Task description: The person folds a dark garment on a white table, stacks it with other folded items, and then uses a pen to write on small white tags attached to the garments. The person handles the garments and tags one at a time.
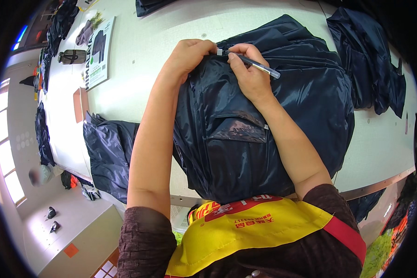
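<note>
A long white worktable takes up most of the view, and a big dark navy garment of shiny, slightly crinkly fabric is spread across the middle of it, with the near end hanging over the table edge toward the person. A flapped pocket can be seen roughly in the centre of that garment. More navy pieces are lying around: one bundle is draped over the near edge to the left, another pile is bunched up at the far right, well apart from the main piece. Over on the far left a printed magazine or catalogue is laid flat, with a grey bottle on its side just beside it. At the bottom a yellow apron with a red strap is worn over dark sleeves. Both bare forearms are stretched out to the far end of the garment. The left hand is closed tight, with the fabric edge bunched up inside the fist. The right hand is right next to it, almost touching, fingers curled narrow around a slim dark pen-like tool with a light tip sticking out to the right. A small white tag is pinched between the two hands, right at the garment's top edge.
</note>
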The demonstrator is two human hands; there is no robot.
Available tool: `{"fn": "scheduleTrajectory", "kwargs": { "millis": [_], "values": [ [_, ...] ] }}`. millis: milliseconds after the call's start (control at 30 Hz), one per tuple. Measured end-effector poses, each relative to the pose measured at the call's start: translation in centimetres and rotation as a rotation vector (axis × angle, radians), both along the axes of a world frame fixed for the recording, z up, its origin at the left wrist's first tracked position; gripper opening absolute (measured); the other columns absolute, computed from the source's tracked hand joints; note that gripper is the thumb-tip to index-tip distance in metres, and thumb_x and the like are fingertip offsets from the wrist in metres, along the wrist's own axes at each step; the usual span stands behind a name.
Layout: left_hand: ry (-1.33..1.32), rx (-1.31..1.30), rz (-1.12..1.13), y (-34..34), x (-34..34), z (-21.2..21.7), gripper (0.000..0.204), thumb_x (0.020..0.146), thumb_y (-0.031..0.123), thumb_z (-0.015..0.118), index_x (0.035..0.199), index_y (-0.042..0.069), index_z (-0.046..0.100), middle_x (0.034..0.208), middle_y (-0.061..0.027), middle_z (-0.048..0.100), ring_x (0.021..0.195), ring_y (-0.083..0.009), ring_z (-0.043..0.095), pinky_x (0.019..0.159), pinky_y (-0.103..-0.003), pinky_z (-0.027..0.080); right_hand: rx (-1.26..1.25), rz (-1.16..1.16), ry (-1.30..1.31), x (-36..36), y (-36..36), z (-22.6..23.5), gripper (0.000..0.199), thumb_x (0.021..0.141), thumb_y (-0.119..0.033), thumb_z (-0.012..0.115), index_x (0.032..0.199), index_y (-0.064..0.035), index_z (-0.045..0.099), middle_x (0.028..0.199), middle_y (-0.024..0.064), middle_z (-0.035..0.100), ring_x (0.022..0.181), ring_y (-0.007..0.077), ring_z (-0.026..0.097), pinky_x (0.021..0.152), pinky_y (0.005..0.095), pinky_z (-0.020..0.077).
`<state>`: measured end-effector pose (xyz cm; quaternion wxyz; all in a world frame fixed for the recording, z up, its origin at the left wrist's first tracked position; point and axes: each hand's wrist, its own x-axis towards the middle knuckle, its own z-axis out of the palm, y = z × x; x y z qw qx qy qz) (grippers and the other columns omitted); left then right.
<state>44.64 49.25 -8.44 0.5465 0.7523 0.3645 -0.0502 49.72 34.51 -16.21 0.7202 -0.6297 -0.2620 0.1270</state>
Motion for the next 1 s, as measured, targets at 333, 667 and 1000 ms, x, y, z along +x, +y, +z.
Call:
{"fn": "scheduleTrajectory", "kwargs": {
  "millis": [333, 667, 1000],
  "values": [
    [-0.044, 0.016, 0.038, -0.2, -0.2, -1.2, 0.022, 0.078, 0.017, 0.063, 0.087, -0.002, 0.069, 0.075, -0.0069, 0.065, 0.063, -0.0111, 0.059, 0.057, -0.020, 0.047, -0.028, 0.008, -0.025, -0.1, 0.0, 0.4, 0.016, 0.084, -0.015, 0.061, 0.093, -0.0022, 0.059, 0.073, 0.0067, 0.062, 0.063, 0.0129, 0.056, 0.059, 0.0249, 0.0453],
    [-0.052, 0.027, 0.033, 0.0, -0.3, -1.6, 0.023, 0.079, 0.018, 0.062, 0.088, -0.002, 0.070, 0.076, -0.0069, 0.065, 0.065, -0.0110, 0.058, 0.059, -0.021, 0.047, -0.035, 0.008, -0.071, 0.0, 0.2, 0.3, 0.016, 0.084, -0.013, 0.061, 0.093, -0.0011, 0.058, 0.072, 0.0071, 0.061, 0.062, 0.0128, 0.056, 0.059, 0.0254, 0.0450],
    [-0.063, 0.003, 0.030, -0.1, -0.4, -1.6, 0.023, 0.080, 0.018, 0.062, 0.088, -0.002, 0.069, 0.078, -0.0072, 0.065, 0.067, -0.0110, 0.058, 0.061, -0.021, 0.047, -0.019, 0.004, -0.061, 0.1, 0.2, 0.2, 0.015, 0.084, -0.014, 0.061, 0.092, -0.0018, 0.058, 0.073, 0.0058, 0.061, 0.062, 0.0114, 0.055, 0.058, 0.0245, 0.0445]
  ]
}}
